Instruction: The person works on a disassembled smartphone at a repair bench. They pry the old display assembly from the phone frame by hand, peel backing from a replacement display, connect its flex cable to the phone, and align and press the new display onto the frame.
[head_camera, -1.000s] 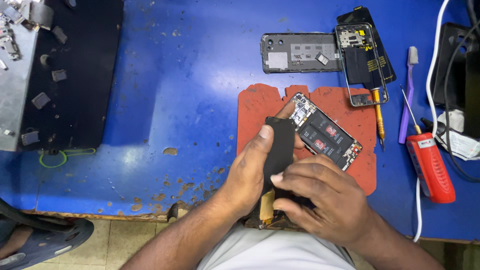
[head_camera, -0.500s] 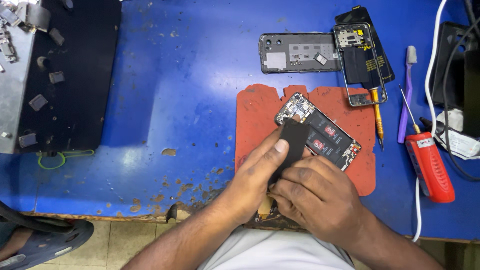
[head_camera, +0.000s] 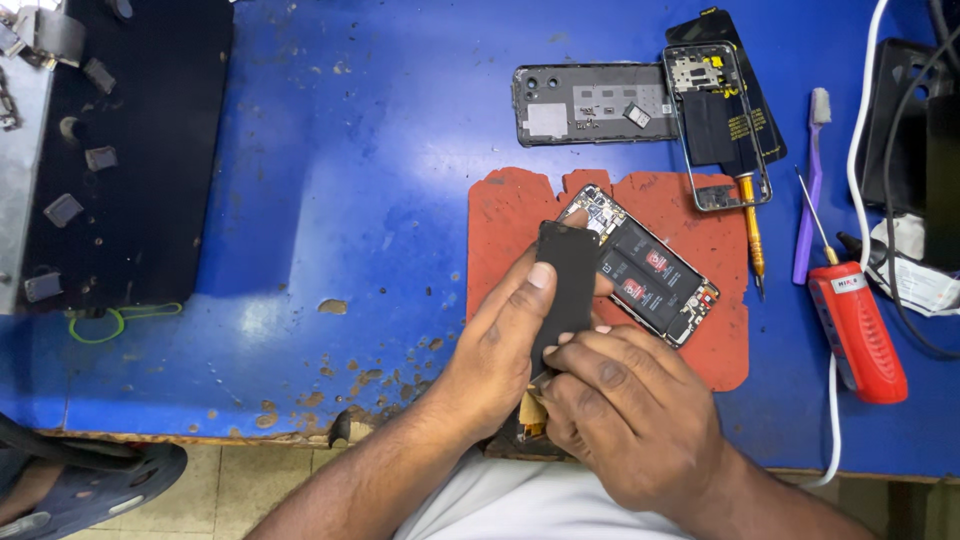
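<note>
Battery handling is shown at the near edge of the worn blue surface. A flat black rectangular battery is gripped by both hands and held tilted above the red-orange rubber work mat. The left hand is closed on the battery from its left side, with the thumb laid along the front face and the remaining fingers behind. The right hand is closed on the lower end of the battery, the fingertips being pressed against its bottom edge. A small yellowish tab is visible between the two hands at that end.

An opened smartphone with exposed black internals and red labels lies diagonally on the mat, just beside the battery and partly overlapped by its upper end.

Beyond the mat, a grey phone back cover and a metal phone frame resting on a black panel are laid side by side. An orange-handled screwdriver lies along the right edge of the mat. Further right, a purple toothbrush and a red handheld tool with a white cable are placed. A black mat carrying small grey parts occupies the far left of the surface.
</note>
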